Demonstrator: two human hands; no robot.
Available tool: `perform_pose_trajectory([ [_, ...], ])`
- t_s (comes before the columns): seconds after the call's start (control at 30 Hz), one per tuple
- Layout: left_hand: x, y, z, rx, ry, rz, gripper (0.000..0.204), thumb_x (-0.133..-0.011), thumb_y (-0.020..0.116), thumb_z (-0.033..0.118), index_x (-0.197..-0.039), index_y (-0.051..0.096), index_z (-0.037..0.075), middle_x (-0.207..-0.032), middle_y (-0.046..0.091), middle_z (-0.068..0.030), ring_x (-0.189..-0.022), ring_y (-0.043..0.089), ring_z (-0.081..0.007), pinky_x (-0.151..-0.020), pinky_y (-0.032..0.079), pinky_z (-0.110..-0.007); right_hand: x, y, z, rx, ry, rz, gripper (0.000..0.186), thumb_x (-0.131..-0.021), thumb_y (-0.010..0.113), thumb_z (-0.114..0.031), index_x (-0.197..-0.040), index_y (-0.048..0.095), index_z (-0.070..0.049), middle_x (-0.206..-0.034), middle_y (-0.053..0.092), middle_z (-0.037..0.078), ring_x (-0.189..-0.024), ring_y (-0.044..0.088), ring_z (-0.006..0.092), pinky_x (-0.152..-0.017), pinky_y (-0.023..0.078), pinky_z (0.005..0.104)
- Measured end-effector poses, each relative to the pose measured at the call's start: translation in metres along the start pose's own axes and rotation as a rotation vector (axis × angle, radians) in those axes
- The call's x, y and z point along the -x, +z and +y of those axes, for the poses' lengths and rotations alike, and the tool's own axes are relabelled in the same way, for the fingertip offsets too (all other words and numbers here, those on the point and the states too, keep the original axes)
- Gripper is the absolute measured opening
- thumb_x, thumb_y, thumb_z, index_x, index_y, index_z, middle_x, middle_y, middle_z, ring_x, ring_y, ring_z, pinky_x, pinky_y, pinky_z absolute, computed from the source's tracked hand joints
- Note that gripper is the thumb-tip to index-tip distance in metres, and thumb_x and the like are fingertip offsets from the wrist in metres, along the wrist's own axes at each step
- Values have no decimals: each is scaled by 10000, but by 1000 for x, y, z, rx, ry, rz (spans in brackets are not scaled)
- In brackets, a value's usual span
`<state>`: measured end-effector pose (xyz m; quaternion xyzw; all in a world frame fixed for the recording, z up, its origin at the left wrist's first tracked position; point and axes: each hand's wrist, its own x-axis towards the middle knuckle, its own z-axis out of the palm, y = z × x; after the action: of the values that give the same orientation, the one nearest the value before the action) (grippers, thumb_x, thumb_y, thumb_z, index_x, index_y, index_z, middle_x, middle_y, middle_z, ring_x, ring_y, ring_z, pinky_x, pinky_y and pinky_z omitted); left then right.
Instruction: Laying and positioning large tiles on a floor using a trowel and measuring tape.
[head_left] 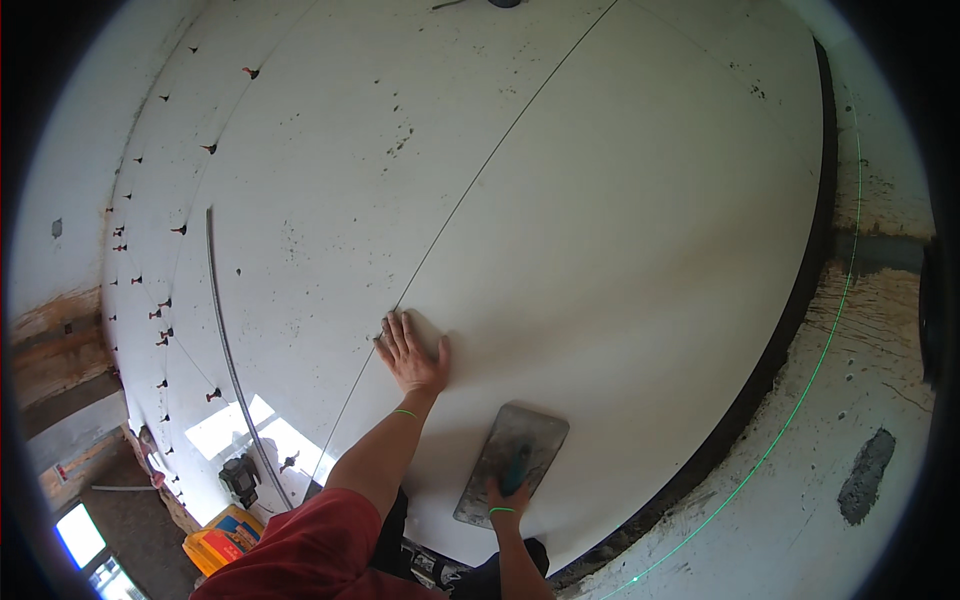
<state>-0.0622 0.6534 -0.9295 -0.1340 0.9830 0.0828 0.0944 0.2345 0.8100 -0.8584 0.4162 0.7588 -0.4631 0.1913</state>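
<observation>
**On the big white tile: one hand flat, one hand on the trowel**

On the large white tile (pixel 600 220) the person's two bare hands are working side by side. The left hand (pixel 412 358) is lying flat on the tile surface, palm down, with the fingers (pixel 395 335) released and spread, and it is grasping nothing. Just beyond the fingertips, a thin dark joint line (pixel 480 165) is running up and away across the white floor; the fingertips are resting right beside this line, and I cannot tell if they are touching it. A thin green band is sitting around the left wrist.

The right hand (pixel 508 492) is clenching around the green handle of a grey steel trowel (pixel 512 462). The trowel blade is lying flat on the tile, reaching forward past the right fingers, and it is sitting near the left hand, on its thumb side, but apart from it.

To the right of the right hand, the dark tile edge (pixel 790 320) is curving, and a green laser line (pixel 830 330) is glowing on the rough bare floor (pixel 880 380) beyond it. Far to the left of the left fingers, small red-brown levelling clips (pixel 212 148) are standing in rows along other joints. Below the left forearm, a yellow bag (pixel 225 540) is lying next to a small dark device (pixel 240 478).
</observation>
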Motion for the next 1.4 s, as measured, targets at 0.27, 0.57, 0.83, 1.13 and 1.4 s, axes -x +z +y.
perform_pose_trajectory([
  [0.27,-3,6,-5,-41,-1,15,972,-952,602,551,-1686,232,32,-1777,186,-197,-1662,107,-364,-1321,6,-600,-64,-9,-73,-169,58,55,336,-838,884,-241,-953,670,-8,-738,688,132,-633,670,223,-619,534,416],
  [0.57,3,10,1,-43,19,14,953,-969,570,548,-1688,215,33,-1777,179,-200,-1658,105,-382,-1317,10,-604,-155,3,-134,-21,-211,99,327,-874,845,-246,-973,649,-4,-714,684,204,-646,701,436,-591,529,492],
  [0.83,-4,8,4,-49,36,28,961,-953,598,532,-1685,224,33,-1771,190,-204,-1653,121,-384,-1322,29,-595,-71,-35,-96,-241,-692,353,297,-866,845,-213,-1005,666,-21,-797,743,194,-729,758,414,-642,575,502],
  [1.13,11,29,11,-62,66,124,917,-976,580,510,-1684,242,36,-1758,238,-207,-1650,143,-390,-1324,47,-588,-136,-55,-66,34,-191,249,378,-882,819,-334,-1038,666,-25,-799,713,265,-789,708,518,-693,574,571],
  [1.4,148,88,215,-93,74,166,968,-968,573,627,-1670,317,13,-1779,207,-206,-1658,88,-427,-1297,35,-667,-103,-206,93,-46,-9,412,367,-848,846,-285,-972,676,15,-783,689,260,-742,682,498,-668,530,534],
])
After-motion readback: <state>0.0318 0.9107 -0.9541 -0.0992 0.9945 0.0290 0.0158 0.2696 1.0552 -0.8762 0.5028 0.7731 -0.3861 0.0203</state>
